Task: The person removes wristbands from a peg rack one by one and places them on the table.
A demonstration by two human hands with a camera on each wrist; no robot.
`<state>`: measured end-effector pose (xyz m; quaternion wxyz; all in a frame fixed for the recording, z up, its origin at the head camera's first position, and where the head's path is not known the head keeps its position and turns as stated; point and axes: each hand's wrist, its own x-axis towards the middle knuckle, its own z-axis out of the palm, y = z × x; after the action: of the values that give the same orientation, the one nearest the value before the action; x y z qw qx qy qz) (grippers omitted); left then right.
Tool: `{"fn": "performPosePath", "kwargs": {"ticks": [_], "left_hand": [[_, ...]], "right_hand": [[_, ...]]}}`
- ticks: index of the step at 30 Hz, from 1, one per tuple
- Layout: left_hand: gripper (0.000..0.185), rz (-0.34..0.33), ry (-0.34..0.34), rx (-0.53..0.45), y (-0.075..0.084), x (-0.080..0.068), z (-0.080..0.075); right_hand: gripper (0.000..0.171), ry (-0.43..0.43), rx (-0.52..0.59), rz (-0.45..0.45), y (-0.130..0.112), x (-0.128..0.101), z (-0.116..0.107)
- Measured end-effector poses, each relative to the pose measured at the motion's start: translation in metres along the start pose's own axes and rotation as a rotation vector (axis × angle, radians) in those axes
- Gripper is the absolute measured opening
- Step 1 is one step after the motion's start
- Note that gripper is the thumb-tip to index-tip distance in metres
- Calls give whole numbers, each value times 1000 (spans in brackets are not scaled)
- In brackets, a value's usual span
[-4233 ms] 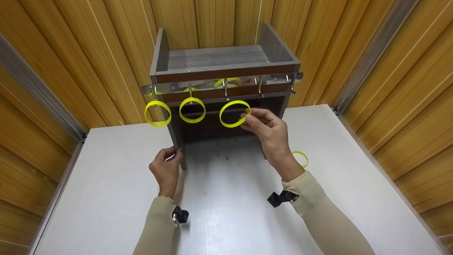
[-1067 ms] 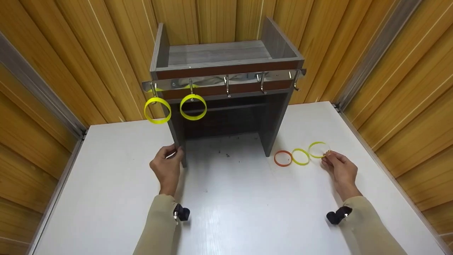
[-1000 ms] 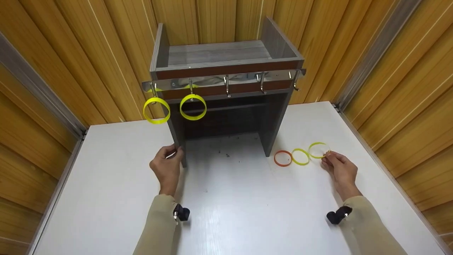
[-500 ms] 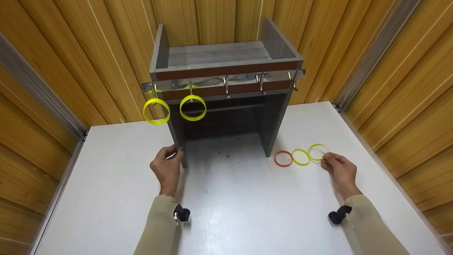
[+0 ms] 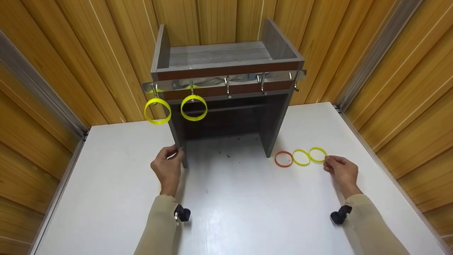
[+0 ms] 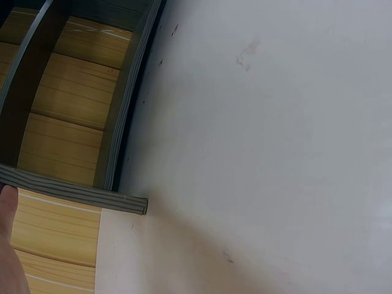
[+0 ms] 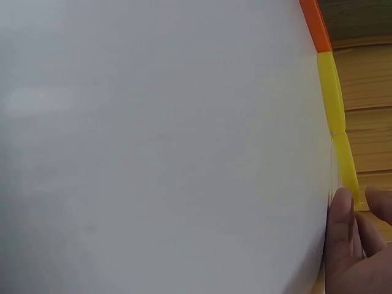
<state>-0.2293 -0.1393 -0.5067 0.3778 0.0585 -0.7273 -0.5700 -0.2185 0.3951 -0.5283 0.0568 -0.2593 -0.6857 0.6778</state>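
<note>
On the white table (image 5: 106, 184), to the right of the small wooden cabinet (image 5: 226, 63), three rings lie flat in a row, each touching the next; the orange ring (image 5: 283, 159) is nearest the cabinet, the middle yellow ring (image 5: 300, 157) beside it, and the outer yellow ring (image 5: 317, 155) furthest right; the right hand (image 5: 340, 172) sits at that last ring, its thumb and forefinger curled together at the ring's right edge; in the right wrist view the fingertips (image 7: 343, 220) press against the yellow band (image 7: 343, 153), so the hand pinches it while it lies on the table. The left hand (image 5: 167, 168) is at the foot of the cabinet's left side panel (image 5: 179, 148), fingers curled round its front edge; the left wrist view shows only a sliver of the hand (image 6: 9, 239) beside the panel's end. Up on the cabinet's metal hook rail (image 5: 226, 82), two more yellow rings hang side by side; the far-left hanging ring (image 5: 158, 111) and the second hanging ring (image 5: 194, 107); the remaining hooks (image 5: 262, 85) to their right are bare.
</note>
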Motion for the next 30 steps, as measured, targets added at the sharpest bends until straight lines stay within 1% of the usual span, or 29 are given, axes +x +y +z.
{"fn": "performPosePath", "kwargs": {"ticks": [2,6,9,13,18,21,26,30], "left_hand": [[13,1,-3,8,0,0,0],[12,-1,-5,2,0,0,0],[11,-6,-2,-8,0,0,0],[11,-16,0,-5,1,0,0],[12,-34,-11,29,1,0,0],[13,-36,-15,58,2,0,0],[14,-32,-13,62,1,-1,0],[14,-39,-19,54,2,-1,-1]], "right_hand": [[44,10,-25,0,0,-1,0],[45,9,-42,1,-3,-4,1],[44,-1,-16,-3,-6,-7,3],[45,-32,41,-42,-12,-14,13],[47,-101,96,-110,-22,-26,29],[46,-158,144,-159,-33,-39,40],[45,-237,157,-246,-53,-61,59],[42,-293,165,-296,-63,-76,72]]}}
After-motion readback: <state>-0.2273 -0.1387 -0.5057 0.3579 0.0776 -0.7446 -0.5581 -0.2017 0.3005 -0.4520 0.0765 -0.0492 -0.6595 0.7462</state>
